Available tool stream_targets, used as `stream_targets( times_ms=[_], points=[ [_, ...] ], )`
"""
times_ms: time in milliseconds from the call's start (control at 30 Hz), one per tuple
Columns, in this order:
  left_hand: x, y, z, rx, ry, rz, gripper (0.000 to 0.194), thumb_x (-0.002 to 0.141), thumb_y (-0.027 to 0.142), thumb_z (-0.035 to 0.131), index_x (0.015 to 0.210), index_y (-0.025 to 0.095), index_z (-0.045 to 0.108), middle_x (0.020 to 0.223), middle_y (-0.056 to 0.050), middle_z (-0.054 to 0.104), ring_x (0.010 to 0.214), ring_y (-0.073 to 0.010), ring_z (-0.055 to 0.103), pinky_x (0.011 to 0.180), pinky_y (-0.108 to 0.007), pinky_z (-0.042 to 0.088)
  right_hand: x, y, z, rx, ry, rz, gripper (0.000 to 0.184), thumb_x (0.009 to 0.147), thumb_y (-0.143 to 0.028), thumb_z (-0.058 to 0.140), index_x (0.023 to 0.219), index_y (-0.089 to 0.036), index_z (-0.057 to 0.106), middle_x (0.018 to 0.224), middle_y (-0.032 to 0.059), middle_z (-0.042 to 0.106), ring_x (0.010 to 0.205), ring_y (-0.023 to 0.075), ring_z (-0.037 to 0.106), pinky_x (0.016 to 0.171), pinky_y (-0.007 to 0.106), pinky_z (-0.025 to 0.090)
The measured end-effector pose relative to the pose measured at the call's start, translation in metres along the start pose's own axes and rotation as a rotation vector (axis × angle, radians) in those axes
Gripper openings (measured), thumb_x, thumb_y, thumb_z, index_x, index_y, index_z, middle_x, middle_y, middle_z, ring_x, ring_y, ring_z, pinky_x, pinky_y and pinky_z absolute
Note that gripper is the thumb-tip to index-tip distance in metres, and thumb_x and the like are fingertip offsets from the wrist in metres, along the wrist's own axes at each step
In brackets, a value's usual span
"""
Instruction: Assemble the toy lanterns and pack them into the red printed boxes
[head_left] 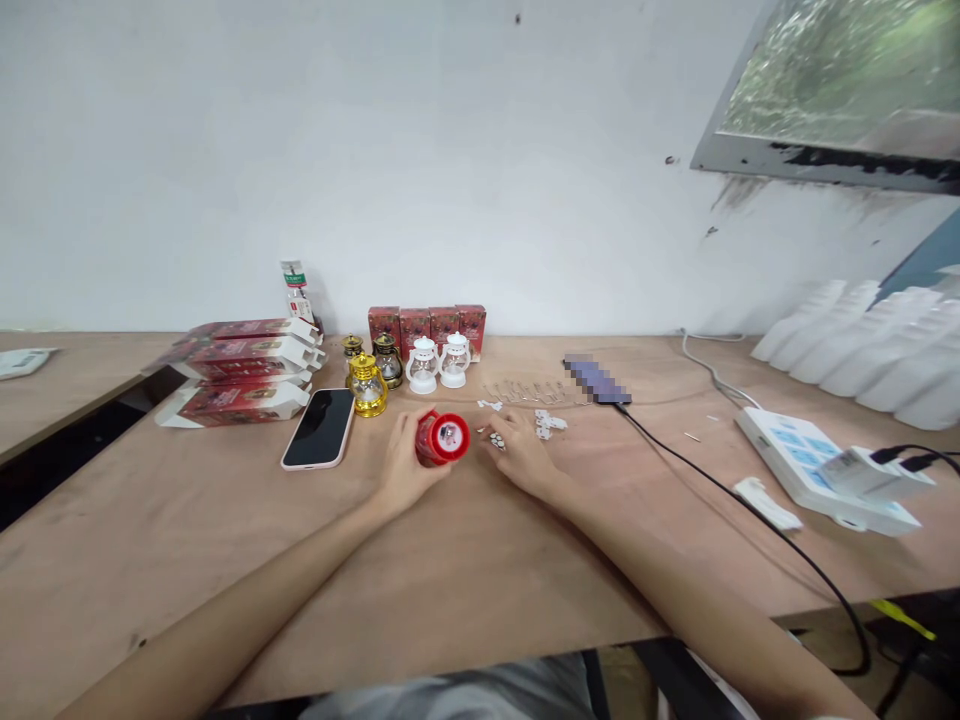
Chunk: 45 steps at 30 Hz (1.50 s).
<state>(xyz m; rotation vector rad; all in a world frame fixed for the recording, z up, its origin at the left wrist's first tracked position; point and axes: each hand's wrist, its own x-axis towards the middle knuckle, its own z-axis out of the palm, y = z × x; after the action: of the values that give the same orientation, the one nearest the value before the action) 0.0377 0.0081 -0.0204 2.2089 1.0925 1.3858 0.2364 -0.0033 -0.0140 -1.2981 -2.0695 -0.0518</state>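
Note:
My left hand [405, 455] is wrapped round a small red lantern [442, 441], tipped so that its round base faces me. Inside the base shows a pale recess with small metal parts. To the right, my right hand [521, 455] rests low on the table, fingers bent and close together over several small round silver pieces that look like button cells [496, 440]. Whether its fingertips hold one is too small to make out. Just beyond that hand lie small white plastic pieces [550, 424] and a row of clear little parts [529, 391].
Behind my left hand stand a gold lantern [367, 386], white lanterns [422, 366] and dark bronze lanterns [388, 362]. Red boxes [444, 322] line the wall; flattened cartons [247, 365] lie left. A phone [320, 428], a cabled phone [598, 379] and a power strip [817, 465] lie around.

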Motion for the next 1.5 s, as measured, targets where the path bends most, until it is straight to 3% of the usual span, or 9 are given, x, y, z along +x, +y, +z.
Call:
stream_targets(
  times_ms=[167,267,633,867,1100,1200,1333,1433,1500],
  points=[
    [-0.001,0.004,0.0,0.0,-0.042,0.002,0.066,0.06,0.017,0.073,0.119,0.023,0.044,0.109,-0.005,0.052,0.104,-0.0249,0.053,0.09,-0.04,0.044,-0.006,-0.018,0.0,0.201,0.549,-0.165,0.005,0.085,-0.017,0.057,0.085,-0.022,0.055,0.075,0.0002,0.069,0.07,0.015,0.066,0.065,0.028,0.052],
    [-0.001,0.007,0.0,0.002,-0.065,0.006,0.067,0.059,0.014,0.072,0.119,0.023,0.044,0.11,-0.005,0.052,0.105,-0.0246,0.053,0.09,-0.04,0.044,-0.008,-0.03,0.004,0.279,0.675,-0.291,0.011,0.084,-0.016,0.059,0.089,-0.024,0.052,0.076,-0.0005,0.069,0.071,0.0145,0.068,0.064,0.027,0.055],
    [-0.005,0.008,0.0,0.028,-0.12,0.03,0.072,0.058,0.009,0.069,0.122,0.025,0.042,0.111,-0.005,0.049,0.104,-0.0241,0.051,0.089,-0.04,0.044,-0.006,-0.038,0.002,0.228,0.626,-0.392,0.017,0.08,-0.006,0.059,0.089,-0.021,0.054,0.074,0.0022,0.067,0.075,0.0151,0.064,0.066,0.028,0.056],
    [-0.003,0.005,0.001,-0.002,-0.076,0.013,0.067,0.06,0.013,0.071,0.121,0.024,0.043,0.11,-0.005,0.05,0.105,-0.0248,0.051,0.09,-0.041,0.043,-0.007,-0.034,0.005,-0.047,0.6,-0.582,0.023,0.082,-0.006,0.054,0.101,-0.018,0.057,0.083,0.0056,0.071,0.084,0.0175,0.066,0.071,0.028,0.056],
    [-0.002,0.001,-0.001,-0.057,-0.002,0.002,0.066,0.058,0.018,0.075,0.117,0.023,0.046,0.106,-0.005,0.053,0.101,-0.0256,0.053,0.088,-0.042,0.044,-0.009,-0.024,0.002,-0.162,0.271,-0.64,0.031,0.088,-0.019,0.042,0.114,-0.021,0.058,0.112,0.0074,0.067,0.099,0.0173,0.061,0.084,0.032,0.051],
    [-0.001,0.002,-0.002,-0.055,-0.008,0.011,0.063,0.06,0.019,0.073,0.116,0.022,0.047,0.106,-0.005,0.054,0.1,-0.0248,0.054,0.087,-0.041,0.045,-0.009,-0.018,-0.002,-0.168,0.184,-0.617,0.033,0.088,-0.02,0.042,0.118,-0.026,0.055,0.118,0.0036,0.064,0.097,0.0153,0.06,0.087,0.032,0.048],
    [0.0,0.006,-0.002,-0.051,0.014,0.019,0.059,0.063,0.028,0.075,0.114,0.021,0.047,0.108,-0.007,0.057,0.101,-0.0246,0.055,0.088,-0.041,0.045,-0.005,-0.007,-0.009,-0.142,0.286,-0.544,0.033,0.088,-0.019,0.042,0.119,-0.024,0.053,0.114,0.0047,0.065,0.106,0.0167,0.057,0.092,0.034,0.043],
    [0.002,0.008,-0.003,-0.048,0.049,-0.006,0.057,0.063,0.03,0.075,0.112,0.019,0.048,0.11,-0.008,0.057,0.103,-0.0255,0.054,0.09,-0.042,0.044,0.001,0.009,-0.015,-0.166,0.418,-0.298,0.03,0.089,-0.018,0.038,0.115,-0.017,0.053,0.109,0.0102,0.065,0.105,0.0202,0.056,0.091,0.038,0.042],
    [0.002,0.007,-0.004,-0.045,0.068,-0.034,0.056,0.063,0.031,0.075,0.11,0.019,0.048,0.109,-0.009,0.057,0.104,-0.0256,0.054,0.09,-0.043,0.044,0.005,0.021,-0.02,-0.252,0.391,-0.074,0.028,0.089,-0.017,0.036,0.109,-0.014,0.055,0.105,0.0124,0.065,0.102,0.0231,0.056,0.091,0.04,0.041]
  ],
)
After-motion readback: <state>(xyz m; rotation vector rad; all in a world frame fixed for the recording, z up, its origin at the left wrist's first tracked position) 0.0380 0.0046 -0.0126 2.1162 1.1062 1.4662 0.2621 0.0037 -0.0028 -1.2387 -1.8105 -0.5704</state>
